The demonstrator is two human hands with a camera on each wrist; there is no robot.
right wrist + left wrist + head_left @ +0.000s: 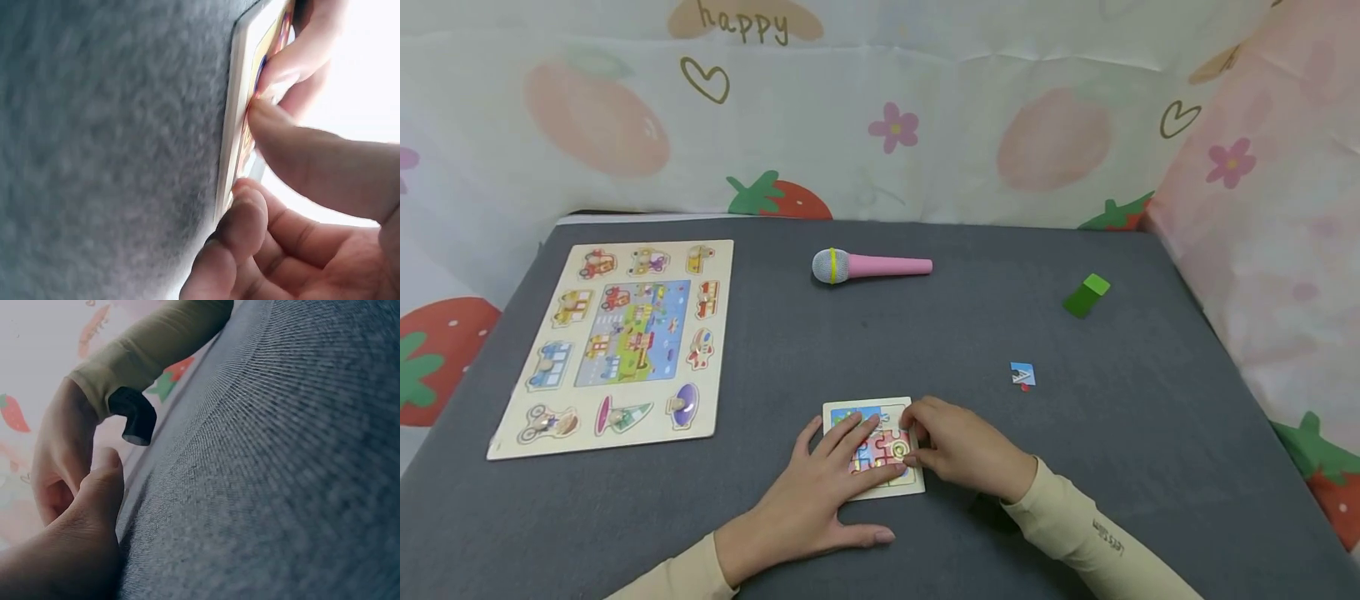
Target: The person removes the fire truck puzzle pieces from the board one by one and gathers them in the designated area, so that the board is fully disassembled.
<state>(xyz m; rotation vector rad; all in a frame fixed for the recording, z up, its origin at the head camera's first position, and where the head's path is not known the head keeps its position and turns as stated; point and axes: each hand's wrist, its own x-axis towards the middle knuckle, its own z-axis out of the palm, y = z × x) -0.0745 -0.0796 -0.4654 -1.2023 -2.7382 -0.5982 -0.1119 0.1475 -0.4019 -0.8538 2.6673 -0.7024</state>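
A small jigsaw puzzle in a pale wooden frame lies on the grey table before me. My left hand rests over its left and lower part with fingers spread and straight. At the right edge, my right hand has thumb and index finger bent about a red jigsaw piece with a yellow swirl. In the right wrist view the thumb presses on the puzzle's face and the curled fingers touch its edge. A loose blue-and-white jigsaw piece lies to the upper right.
A large wooden peg puzzle board with vehicle pieces lies at the left. A pink toy microphone is at the back centre and a green block at the back right. Printed cloth hangs behind the table.
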